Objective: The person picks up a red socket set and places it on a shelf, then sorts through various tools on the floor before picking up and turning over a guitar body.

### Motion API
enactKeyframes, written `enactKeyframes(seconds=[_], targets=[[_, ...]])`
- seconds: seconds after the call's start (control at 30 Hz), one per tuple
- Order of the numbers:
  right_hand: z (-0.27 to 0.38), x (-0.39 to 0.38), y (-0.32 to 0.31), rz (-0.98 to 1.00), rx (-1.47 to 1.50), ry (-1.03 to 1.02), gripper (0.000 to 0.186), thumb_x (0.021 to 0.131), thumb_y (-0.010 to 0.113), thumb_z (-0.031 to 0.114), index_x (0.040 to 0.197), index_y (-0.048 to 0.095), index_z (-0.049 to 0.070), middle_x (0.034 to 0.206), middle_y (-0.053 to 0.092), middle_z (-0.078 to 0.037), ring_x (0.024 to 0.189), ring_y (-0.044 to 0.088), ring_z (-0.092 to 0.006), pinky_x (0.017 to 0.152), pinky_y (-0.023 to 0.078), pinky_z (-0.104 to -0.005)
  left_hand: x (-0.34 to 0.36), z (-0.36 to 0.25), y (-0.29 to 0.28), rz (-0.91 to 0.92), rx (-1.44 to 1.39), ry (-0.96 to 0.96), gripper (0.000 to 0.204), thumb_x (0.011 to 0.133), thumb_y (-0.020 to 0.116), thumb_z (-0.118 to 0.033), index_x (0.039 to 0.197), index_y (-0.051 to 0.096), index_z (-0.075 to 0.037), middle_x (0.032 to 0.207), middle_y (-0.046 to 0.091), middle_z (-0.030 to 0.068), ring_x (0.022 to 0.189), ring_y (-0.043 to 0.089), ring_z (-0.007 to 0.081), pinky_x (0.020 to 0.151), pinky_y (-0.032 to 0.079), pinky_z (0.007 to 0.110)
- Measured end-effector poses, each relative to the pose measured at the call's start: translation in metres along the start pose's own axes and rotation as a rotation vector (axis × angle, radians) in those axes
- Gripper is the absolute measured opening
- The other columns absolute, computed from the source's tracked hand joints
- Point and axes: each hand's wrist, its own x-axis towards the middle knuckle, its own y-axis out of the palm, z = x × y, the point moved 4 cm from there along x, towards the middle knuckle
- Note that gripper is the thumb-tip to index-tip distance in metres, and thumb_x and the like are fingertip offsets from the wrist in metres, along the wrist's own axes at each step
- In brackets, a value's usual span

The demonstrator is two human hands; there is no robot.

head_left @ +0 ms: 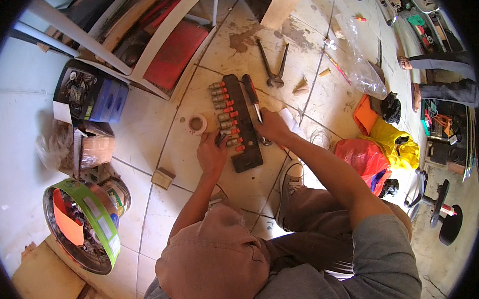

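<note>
A black socket rail [242,122] lies on the tiled floor before me, with several chrome sockets [221,105] on red clips along its left side. My left hand [212,153] is at the rail's lower left, its thumb and fingers pinched on a small socket [222,139]. On the other side, my right hand [274,127] is closed round the shaft of a ratchet wrench [251,89]. The wrench's black and red handle points away from me; its head shows below the hand. A roll of tape [197,124] sits just beyond my left hand.
Dark pincers [274,77] lie spread farther off. A small wooden block [163,178] rests at left, near a round tin [105,227] of odds and ends. Red [359,157] and yellow bags [393,144] lie at right. Another person's legs [441,76] show at far right.
</note>
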Motion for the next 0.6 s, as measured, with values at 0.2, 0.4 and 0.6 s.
enactKeyframes(seconds=[0.2,0.4,0.6], targets=[[0.013,-0.018,-0.019,-0.231,-0.543,-0.137,0.049,0.085,0.067,0.027,0.118,0.053,-0.007,0.111,0.061,-0.028,0.102,0.065,-0.0467,0.084,0.057,-0.0499,0.001,0.002,-0.002,0.043,-0.033,-0.028,0.036,0.085,0.078,-0.024,0.113,0.072,-0.001,0.109,0.069,0.0207,0.096,0.069,0.0391,0.082,0.055,0.047],[0.049,-0.020,0.019,0.145,-0.188,0.057,0.072,0.080,0.075,0.036,0.126,0.041,-0.008,0.124,0.055,-0.033,0.115,0.060,-0.0468,0.091,0.055,-0.0496,0.004,0.006,0.000,0.051,-0.018,-0.011,0.037,0.084,0.078,-0.025,0.113,0.072,-0.002,0.111,0.070,0.0208,0.095,0.070,0.0388,0.083,0.055,0.048],[0.043,-0.021,0.030,-0.115,0.021,0.162,0.078,0.078,0.074,0.048,0.123,0.045,-0.010,0.117,0.061,-0.033,0.112,0.063,-0.0442,0.094,0.053,-0.0492,0.005,0.003,-0.002,0.044,-0.099,-0.006,0.034,0.086,0.077,-0.019,0.114,0.071,-0.001,0.110,0.071,0.0209,0.094,0.070,0.0390,0.084,0.055,0.045]])
